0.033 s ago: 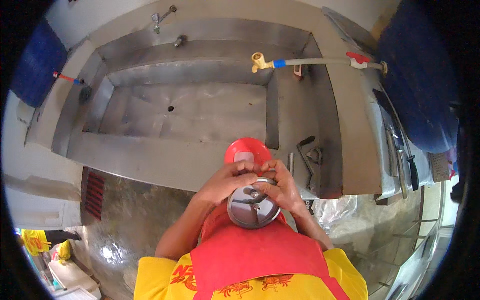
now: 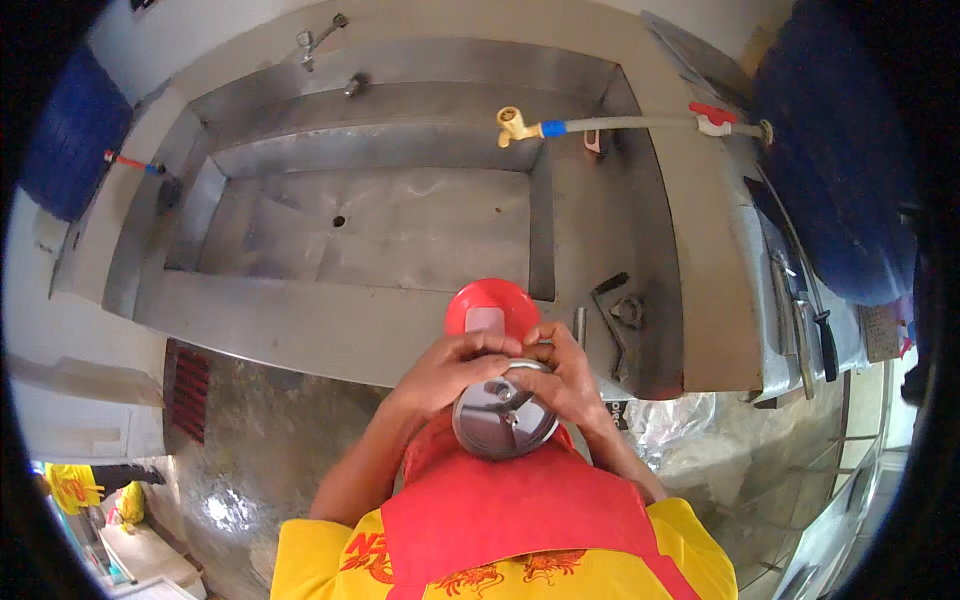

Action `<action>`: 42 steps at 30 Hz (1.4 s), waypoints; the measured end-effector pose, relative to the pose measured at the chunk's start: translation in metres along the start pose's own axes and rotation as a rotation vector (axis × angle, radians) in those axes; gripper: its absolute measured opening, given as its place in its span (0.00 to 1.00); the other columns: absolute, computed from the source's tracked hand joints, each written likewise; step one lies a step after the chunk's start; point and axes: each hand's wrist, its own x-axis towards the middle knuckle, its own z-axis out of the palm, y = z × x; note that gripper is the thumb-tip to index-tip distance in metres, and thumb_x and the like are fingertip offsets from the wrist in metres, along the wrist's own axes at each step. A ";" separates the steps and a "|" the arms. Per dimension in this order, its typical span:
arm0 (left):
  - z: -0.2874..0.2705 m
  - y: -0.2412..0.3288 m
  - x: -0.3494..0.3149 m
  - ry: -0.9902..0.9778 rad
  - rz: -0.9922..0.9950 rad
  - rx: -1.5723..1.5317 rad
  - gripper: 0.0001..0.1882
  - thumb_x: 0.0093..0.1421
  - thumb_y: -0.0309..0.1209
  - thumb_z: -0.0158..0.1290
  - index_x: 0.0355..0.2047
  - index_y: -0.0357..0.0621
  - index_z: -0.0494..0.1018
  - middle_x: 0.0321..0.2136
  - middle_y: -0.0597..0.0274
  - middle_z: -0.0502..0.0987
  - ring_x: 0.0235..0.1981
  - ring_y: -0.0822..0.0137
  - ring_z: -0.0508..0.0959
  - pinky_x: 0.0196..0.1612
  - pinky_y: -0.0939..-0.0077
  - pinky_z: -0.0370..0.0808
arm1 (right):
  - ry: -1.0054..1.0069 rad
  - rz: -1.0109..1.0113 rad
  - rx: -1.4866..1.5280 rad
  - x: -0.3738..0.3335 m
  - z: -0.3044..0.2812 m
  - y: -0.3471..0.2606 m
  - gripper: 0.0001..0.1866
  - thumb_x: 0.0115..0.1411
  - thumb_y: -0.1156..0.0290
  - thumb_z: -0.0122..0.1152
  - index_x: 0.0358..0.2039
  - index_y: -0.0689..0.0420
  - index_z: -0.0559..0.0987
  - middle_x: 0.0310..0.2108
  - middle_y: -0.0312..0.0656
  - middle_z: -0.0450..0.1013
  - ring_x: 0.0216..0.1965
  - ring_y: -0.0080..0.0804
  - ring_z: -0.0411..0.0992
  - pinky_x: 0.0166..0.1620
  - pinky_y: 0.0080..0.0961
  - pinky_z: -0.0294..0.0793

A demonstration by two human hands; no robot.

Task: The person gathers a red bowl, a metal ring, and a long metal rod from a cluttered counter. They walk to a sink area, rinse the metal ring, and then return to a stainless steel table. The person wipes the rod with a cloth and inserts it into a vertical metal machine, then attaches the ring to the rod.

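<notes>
Close to my red apron, a round shiny metal disc (image 2: 505,425) with small fittings near its middle is held by its far rim. My left hand (image 2: 462,362) grips that rim with bent fingers, thumb toward the disc. Opposite it, my right hand (image 2: 556,375) has its thumb on the disc and its fingers curled over the far edge. What lies between the fingertips of both hands is hidden. Just beyond them stands a red round plastic container (image 2: 494,302) at the sink's near edge, with a pale patch on its near side.
The wide steel sink (image 2: 390,225) lies in front. On its right ledge are a dark-handled crank (image 2: 608,318), a ring-shaped metal part (image 2: 628,311) and a short metal tube (image 2: 580,326). A yellow tap (image 2: 516,126) reaches in from the right. Long-handled tools (image 2: 805,320) lie far right.
The reflections on the metal disc have shifted, as if it is tilted slightly. Both hands keep almost the same grip, and the whole view has moved a little.
</notes>
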 end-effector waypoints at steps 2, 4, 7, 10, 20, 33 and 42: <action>0.007 -0.004 -0.010 0.107 0.029 0.067 0.16 0.62 0.29 0.58 0.48 0.35 0.76 0.41 0.62 0.80 0.41 0.72 0.78 0.46 0.75 0.75 | -0.021 0.021 0.302 -0.008 -0.013 0.031 0.30 0.56 0.70 0.72 0.56 0.57 0.68 0.44 0.41 0.77 0.47 0.29 0.74 0.54 0.31 0.73; 0.017 -0.009 -0.016 0.198 0.139 0.002 0.15 0.62 0.29 0.58 0.47 0.34 0.77 0.42 0.61 0.80 0.41 0.72 0.78 0.46 0.75 0.75 | 0.004 0.015 0.465 -0.030 -0.018 0.052 0.33 0.52 0.67 0.76 0.55 0.57 0.69 0.46 0.42 0.76 0.50 0.31 0.73 0.57 0.34 0.71; 0.029 -0.024 -0.010 0.314 0.120 -0.143 0.15 0.62 0.29 0.57 0.47 0.34 0.76 0.42 0.59 0.80 0.40 0.71 0.78 0.46 0.74 0.75 | 0.006 0.150 0.330 -0.043 -0.019 0.072 0.29 0.56 0.70 0.73 0.56 0.59 0.70 0.48 0.39 0.75 0.52 0.31 0.72 0.56 0.32 0.70; 0.028 -0.023 0.010 0.222 0.027 -0.399 0.16 0.63 0.31 0.57 0.49 0.36 0.75 0.42 0.58 0.80 0.40 0.70 0.79 0.46 0.73 0.76 | -0.001 0.063 0.165 -0.023 -0.034 0.046 0.26 0.59 0.68 0.71 0.55 0.59 0.71 0.46 0.40 0.75 0.49 0.30 0.72 0.52 0.30 0.72; 0.019 -0.001 0.061 -0.126 -0.070 -0.004 0.12 0.64 0.37 0.57 0.41 0.43 0.73 0.37 0.71 0.72 0.39 0.75 0.72 0.43 0.78 0.70 | -0.280 -0.098 -0.564 0.009 -0.068 -0.033 0.19 0.60 0.68 0.67 0.50 0.59 0.73 0.39 0.46 0.78 0.43 0.40 0.79 0.45 0.32 0.76; -0.053 -0.008 0.039 0.029 -0.015 -0.413 0.15 0.61 0.37 0.57 0.42 0.42 0.71 0.35 0.66 0.75 0.37 0.73 0.75 0.42 0.76 0.72 | 0.039 0.128 0.214 0.013 0.005 0.025 0.34 0.58 0.76 0.70 0.63 0.60 0.65 0.56 0.42 0.73 0.58 0.32 0.69 0.62 0.33 0.66; -0.059 0.035 0.051 -0.203 -0.135 -0.179 0.16 0.59 0.37 0.54 0.42 0.41 0.70 0.37 0.65 0.74 0.39 0.71 0.75 0.43 0.74 0.73 | -0.360 0.168 -0.600 0.061 -0.012 -0.048 0.25 0.60 0.74 0.64 0.57 0.59 0.68 0.41 0.50 0.79 0.46 0.40 0.78 0.49 0.36 0.75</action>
